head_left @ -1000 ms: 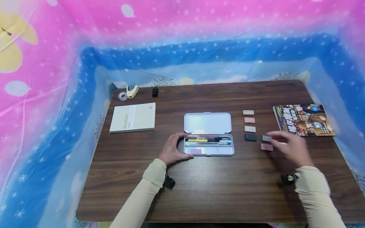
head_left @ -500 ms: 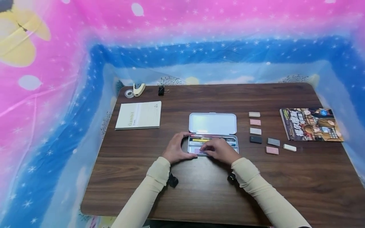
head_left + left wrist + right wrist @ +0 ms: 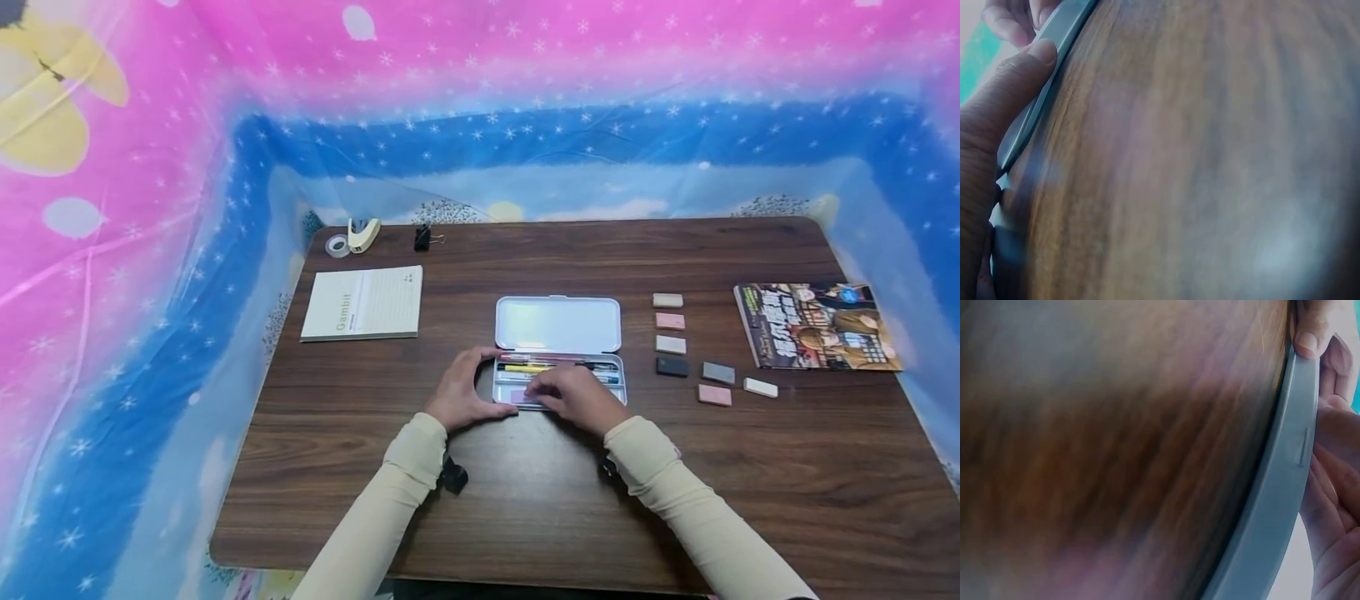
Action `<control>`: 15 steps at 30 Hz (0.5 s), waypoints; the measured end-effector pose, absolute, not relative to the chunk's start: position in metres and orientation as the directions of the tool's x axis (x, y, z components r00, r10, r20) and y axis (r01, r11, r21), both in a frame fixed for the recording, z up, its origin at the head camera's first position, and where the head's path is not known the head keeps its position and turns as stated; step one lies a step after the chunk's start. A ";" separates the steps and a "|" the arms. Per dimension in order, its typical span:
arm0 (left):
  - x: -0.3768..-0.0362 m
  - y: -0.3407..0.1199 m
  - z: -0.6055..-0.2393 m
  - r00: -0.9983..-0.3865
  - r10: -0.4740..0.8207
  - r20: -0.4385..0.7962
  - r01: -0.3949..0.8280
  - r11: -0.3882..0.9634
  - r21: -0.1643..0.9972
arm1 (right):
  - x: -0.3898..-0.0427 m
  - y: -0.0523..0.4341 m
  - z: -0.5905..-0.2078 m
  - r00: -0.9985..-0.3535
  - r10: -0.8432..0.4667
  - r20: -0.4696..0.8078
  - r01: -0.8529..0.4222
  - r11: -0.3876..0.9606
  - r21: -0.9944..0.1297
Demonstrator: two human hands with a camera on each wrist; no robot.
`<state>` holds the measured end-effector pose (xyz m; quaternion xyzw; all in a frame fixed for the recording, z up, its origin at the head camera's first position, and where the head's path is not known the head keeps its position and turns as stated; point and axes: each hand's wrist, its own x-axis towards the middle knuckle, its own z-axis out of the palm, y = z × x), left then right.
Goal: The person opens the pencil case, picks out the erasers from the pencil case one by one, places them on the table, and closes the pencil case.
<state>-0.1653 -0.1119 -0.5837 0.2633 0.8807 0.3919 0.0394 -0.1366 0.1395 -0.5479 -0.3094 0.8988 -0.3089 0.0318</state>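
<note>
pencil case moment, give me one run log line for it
left hand: holds pencil case left end | right hand: fingers in tray over pink eraser | lid: open | loose erasers: on table

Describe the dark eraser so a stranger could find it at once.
Start at the open pencil case mid-table. Just right of it runs a column of four erasers. The dark eraser is the nearest one, almost black, while the three above it are pale or pink.

The surface [image 3: 525,500] is dark wood grain with a smooth, faintly shiny finish. The pencil case [image 3: 558,323] looks like pale, smooth metal or plastic; the magazine [image 3: 817,325] has a glossy paper cover, the notebook [image 3: 363,304] a matt one.
</note>
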 end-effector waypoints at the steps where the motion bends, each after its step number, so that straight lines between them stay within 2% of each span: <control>1: -0.165 -0.112 -0.584 -0.859 0.494 0.137 0.433 0.555 0.710 | -0.137 0.139 -0.547 -0.804 -0.581 0.128 -0.541 0.623 -0.565; 9: -0.166 -0.112 -0.583 -0.866 0.479 0.142 0.427 0.562 0.709 | -0.141 0.134 -0.539 -0.773 -0.629 0.087 -0.589 0.659 -0.468; 15: -0.165 -0.111 -0.585 -0.867 0.481 0.129 0.418 0.564 0.712 | -0.142 0.136 -0.538 -0.740 -0.665 0.104 -0.624 0.621 -0.474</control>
